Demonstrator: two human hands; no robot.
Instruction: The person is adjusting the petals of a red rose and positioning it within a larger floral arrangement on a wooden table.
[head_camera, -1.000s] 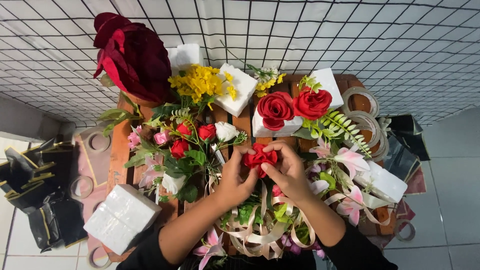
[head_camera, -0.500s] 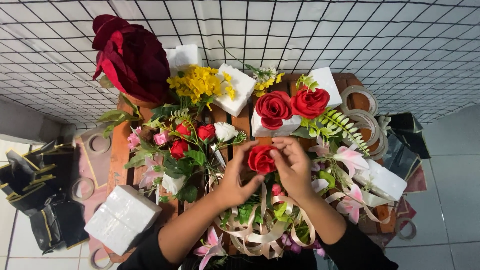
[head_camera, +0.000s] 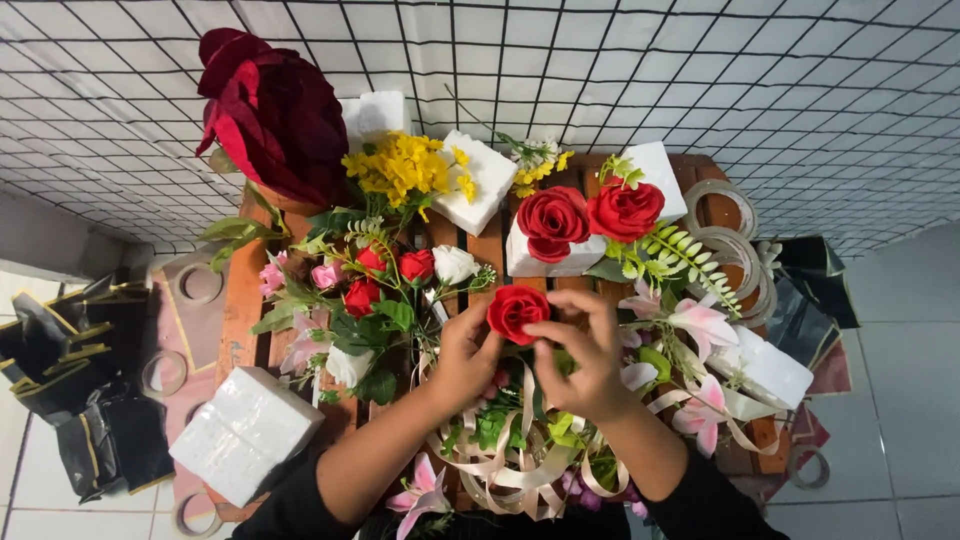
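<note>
A small red paper rose (head_camera: 517, 311) is held above the middle of a wooden table (head_camera: 246, 300). My left hand (head_camera: 463, 358) grips it from below and to the left. My right hand (head_camera: 583, 352) pinches its right side with fingertips on the petals. Two finished red roses (head_camera: 588, 216) stand in a white foam block (head_camera: 560, 260) just beyond my hands. Cream ribbon loops (head_camera: 505, 462) lie under my wrists.
A bunch of small red, pink and white roses (head_camera: 375, 285) lies to the left, yellow flowers (head_camera: 400, 165) behind it. A large dark red flower (head_camera: 270, 110) stands far left. Foam blocks (head_camera: 245, 432), tape rolls (head_camera: 725, 225), pink lilies (head_camera: 695, 325) and black wrapping sheets (head_camera: 70, 380) surround the table.
The loose red petals between my hands have been gathered into a rounded rose. The rose has risen a little, and my right fingers have moved over its right edge.
</note>
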